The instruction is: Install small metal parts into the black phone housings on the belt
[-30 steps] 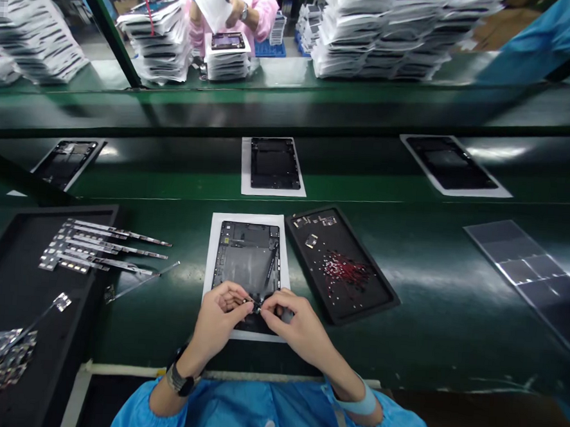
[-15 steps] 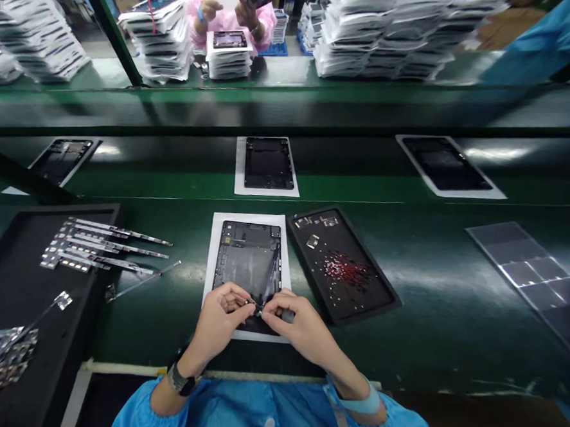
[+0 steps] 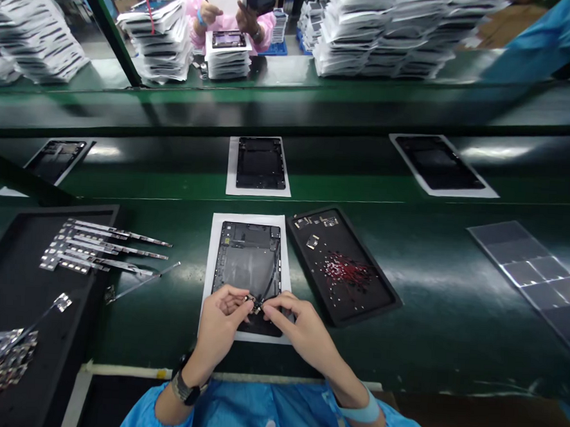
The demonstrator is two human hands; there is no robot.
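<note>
Before me a dark tablet housing (image 3: 245, 272) lies open on a white sheet (image 3: 209, 267). Over its lower edge, my left hand (image 3: 221, 316) pinches a small circuit board (image 3: 254, 304) between thumb and fingers. My right hand (image 3: 302, 324) closes its thumb and index finger on a dark ribbon cable (image 3: 272, 271) where it meets the board. That cable curves up along the housing's right side. The exact contact at the cable's end is partly hidden by my fingertips.
Right of the housing stands a black tray (image 3: 375, 280) of small boards and red-black bits. At left, a larger black tray (image 3: 3, 241) carries ribbon strips. Tablets on sheets, one a tablet (image 3: 261, 164), lie beyond. A co-worker's hands (image 3: 248, 18) are across the line.
The tablets on the far strip have shifted slightly left. Between my fingers the circuit board has turned a little, and the ribbon cable now bends in a curve.
</note>
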